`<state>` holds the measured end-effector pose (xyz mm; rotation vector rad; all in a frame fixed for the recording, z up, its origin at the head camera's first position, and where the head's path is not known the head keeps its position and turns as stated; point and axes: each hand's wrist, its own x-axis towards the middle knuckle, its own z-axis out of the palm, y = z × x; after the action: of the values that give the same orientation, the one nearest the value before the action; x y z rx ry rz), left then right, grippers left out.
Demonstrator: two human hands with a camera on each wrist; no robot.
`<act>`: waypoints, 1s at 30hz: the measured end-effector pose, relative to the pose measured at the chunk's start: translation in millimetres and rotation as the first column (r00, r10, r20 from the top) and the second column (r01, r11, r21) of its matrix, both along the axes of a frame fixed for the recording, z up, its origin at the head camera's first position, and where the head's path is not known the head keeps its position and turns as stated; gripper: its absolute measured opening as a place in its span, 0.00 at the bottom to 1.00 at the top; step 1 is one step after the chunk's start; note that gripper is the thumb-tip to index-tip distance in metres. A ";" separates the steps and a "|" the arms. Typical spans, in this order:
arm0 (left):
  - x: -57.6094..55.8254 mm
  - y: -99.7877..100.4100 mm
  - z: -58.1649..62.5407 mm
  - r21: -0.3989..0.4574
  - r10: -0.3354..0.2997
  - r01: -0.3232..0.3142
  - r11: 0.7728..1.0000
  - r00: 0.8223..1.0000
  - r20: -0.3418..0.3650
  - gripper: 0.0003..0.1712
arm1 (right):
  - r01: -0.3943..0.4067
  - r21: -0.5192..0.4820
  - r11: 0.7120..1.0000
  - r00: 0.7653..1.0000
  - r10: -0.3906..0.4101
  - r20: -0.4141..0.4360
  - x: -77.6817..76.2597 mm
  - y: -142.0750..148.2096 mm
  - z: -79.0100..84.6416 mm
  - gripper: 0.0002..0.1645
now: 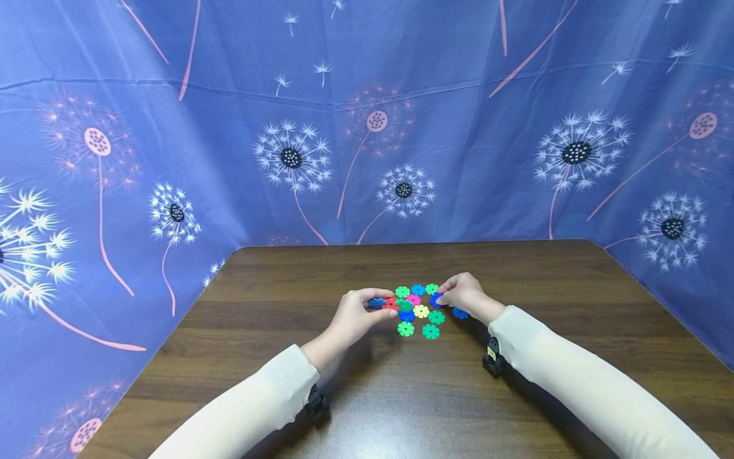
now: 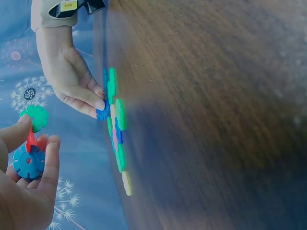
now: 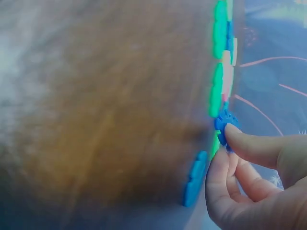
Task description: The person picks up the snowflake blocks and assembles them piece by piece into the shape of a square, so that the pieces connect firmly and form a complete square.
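In the head view my left hand [image 1: 351, 319] holds a joined piece of notched plastic discs: a blue disc [image 2: 29, 163], a red disc [image 1: 390, 303] and a green disc [image 2: 36, 118]. The left wrist view shows this piece raised above the table, its red disc edge-on between the other two. Across from it, my right hand [image 1: 467, 297] pinches a single dark blue disc [image 3: 224, 125] between thumb and fingers. Between the hands lie several loose discs, among them a yellow disc [image 1: 421, 312] and a pink disc [image 1: 413, 299].
Nearest to me on the brown wooden table [image 1: 401, 395] are a light green disc [image 1: 406, 329] and a darker green disc [image 1: 431, 331]. One blue disc [image 1: 460, 313] lies under the right wrist. A blue dandelion-print cloth [image 1: 344, 159] hangs behind the table.
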<state>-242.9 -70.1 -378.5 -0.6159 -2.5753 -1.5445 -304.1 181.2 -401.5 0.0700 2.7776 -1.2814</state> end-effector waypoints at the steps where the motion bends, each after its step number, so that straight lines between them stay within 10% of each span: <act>1: -0.1 0.1 0.4 -0.001 0.004 -0.004 1.000 1.000 0.000 0.18 | -0.006 -0.027 1.000 1.000 0.006 0.004 0.0 0.1 1.0 0.12; 9: -0.3 2.9 0.1 -0.008 0.005 -0.005 1.000 1.000 0.000 0.18 | -0.034 -0.294 0.955 0.991 0.070 0.113 -0.3 3.3 10.7 0.15; 30: -2.0 5.3 -2.6 0.002 0.051 -0.051 0.999 0.996 -0.068 0.18 | -0.124 -0.546 0.828 0.954 0.251 0.163 38.0 -2.7 48.7 0.27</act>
<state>-244.9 -64.8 -381.1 -0.5875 -2.5209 -1.4822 -266.1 178.5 -352.8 -0.0880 2.0885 -1.8006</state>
